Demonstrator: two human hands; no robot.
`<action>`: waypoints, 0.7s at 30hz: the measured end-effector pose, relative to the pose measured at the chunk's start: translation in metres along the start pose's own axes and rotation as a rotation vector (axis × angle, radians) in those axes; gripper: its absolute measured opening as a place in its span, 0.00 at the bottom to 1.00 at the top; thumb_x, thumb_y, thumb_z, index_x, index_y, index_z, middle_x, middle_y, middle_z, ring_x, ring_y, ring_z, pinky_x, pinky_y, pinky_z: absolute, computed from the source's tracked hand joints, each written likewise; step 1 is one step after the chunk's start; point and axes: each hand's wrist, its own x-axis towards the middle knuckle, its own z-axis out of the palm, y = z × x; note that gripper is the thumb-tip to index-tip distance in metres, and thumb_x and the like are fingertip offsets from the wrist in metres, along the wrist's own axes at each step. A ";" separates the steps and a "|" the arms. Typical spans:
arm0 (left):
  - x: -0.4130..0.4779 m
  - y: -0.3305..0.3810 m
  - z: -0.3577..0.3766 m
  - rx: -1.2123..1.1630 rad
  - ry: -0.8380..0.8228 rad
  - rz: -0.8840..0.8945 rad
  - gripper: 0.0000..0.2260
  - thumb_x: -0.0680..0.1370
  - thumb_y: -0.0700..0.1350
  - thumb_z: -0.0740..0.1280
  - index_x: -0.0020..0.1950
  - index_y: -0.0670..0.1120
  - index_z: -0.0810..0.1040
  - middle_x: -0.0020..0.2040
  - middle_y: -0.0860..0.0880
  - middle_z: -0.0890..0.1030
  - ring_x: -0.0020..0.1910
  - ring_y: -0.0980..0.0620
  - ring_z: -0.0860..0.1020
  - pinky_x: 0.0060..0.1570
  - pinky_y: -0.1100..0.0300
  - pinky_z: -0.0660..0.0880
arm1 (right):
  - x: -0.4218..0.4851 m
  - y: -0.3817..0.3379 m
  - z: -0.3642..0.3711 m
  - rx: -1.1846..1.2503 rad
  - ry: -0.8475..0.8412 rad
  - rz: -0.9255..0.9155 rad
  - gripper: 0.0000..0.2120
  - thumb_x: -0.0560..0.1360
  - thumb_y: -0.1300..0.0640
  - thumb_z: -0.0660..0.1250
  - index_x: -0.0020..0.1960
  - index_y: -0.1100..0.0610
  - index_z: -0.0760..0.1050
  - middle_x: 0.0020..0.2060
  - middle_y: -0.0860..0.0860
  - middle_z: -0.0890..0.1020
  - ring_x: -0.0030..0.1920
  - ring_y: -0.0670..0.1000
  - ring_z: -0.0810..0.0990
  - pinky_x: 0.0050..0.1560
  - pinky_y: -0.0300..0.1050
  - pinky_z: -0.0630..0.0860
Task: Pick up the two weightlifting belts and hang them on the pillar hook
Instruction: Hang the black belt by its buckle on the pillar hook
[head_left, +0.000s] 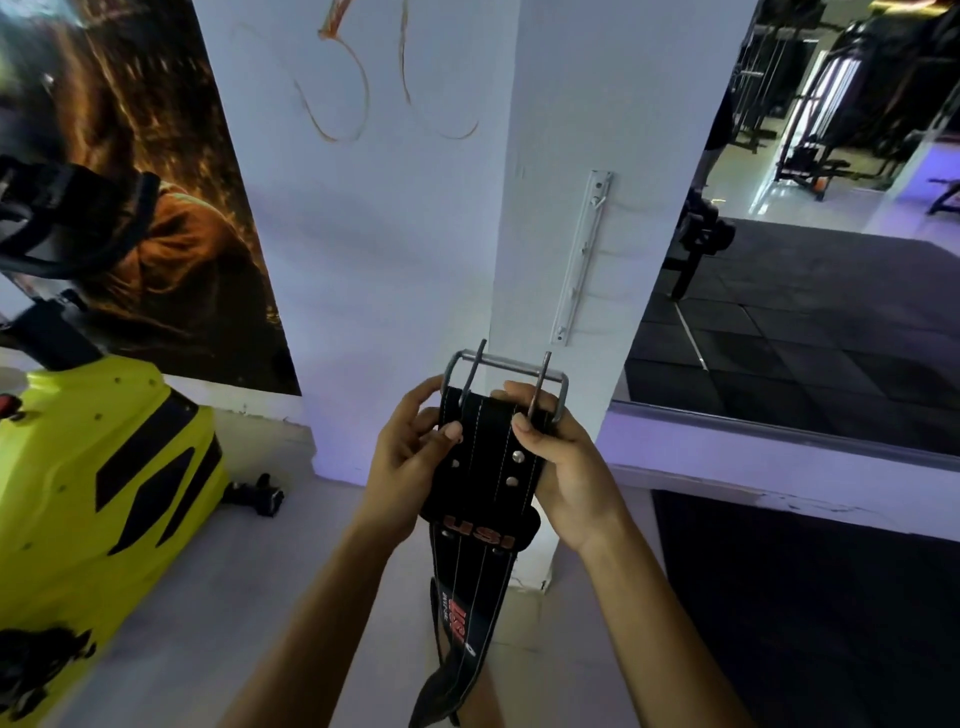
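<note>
A black leather weightlifting belt (485, 467) with red lettering hangs down in front of me, its steel buckle (506, 371) with two prongs at the top. My left hand (415, 457) grips the belt's left edge just under the buckle. My right hand (561, 462) grips the right edge, its fingers by the right prong. A second black strap end (447, 670) dangles below, and I cannot tell if it is a separate belt. On the white pillar (597, 130) above the buckle is a white hook rail (582, 254) with small hooks, apart from the belt.
A yellow exercise bike (98, 478) stands at the left, with a dark object (254, 493) on the floor beside it. A poster (171, 208) covers the left wall. Right of the pillar a mirror (810, 260) shows black floor mats and gym machines.
</note>
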 end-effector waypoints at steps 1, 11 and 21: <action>0.000 0.000 0.002 -0.008 0.014 0.011 0.21 0.79 0.35 0.64 0.71 0.43 0.68 0.56 0.34 0.81 0.53 0.38 0.82 0.54 0.44 0.80 | 0.001 -0.002 -0.001 0.011 -0.005 -0.011 0.13 0.71 0.62 0.67 0.53 0.52 0.82 0.57 0.51 0.83 0.60 0.54 0.80 0.60 0.51 0.75; 0.003 -0.011 0.018 0.051 0.081 0.018 0.21 0.77 0.37 0.66 0.69 0.50 0.72 0.51 0.34 0.83 0.52 0.33 0.81 0.56 0.35 0.76 | 0.007 -0.008 -0.009 -0.009 0.140 0.106 0.23 0.76 0.42 0.62 0.54 0.61 0.81 0.50 0.59 0.84 0.53 0.58 0.81 0.60 0.55 0.75; 0.010 -0.015 0.018 0.157 -0.023 -0.098 0.25 0.79 0.30 0.61 0.70 0.54 0.71 0.52 0.40 0.84 0.50 0.42 0.81 0.56 0.39 0.78 | 0.011 -0.008 -0.023 -0.139 0.174 0.158 0.14 0.74 0.59 0.68 0.58 0.62 0.80 0.51 0.60 0.83 0.52 0.58 0.82 0.57 0.54 0.76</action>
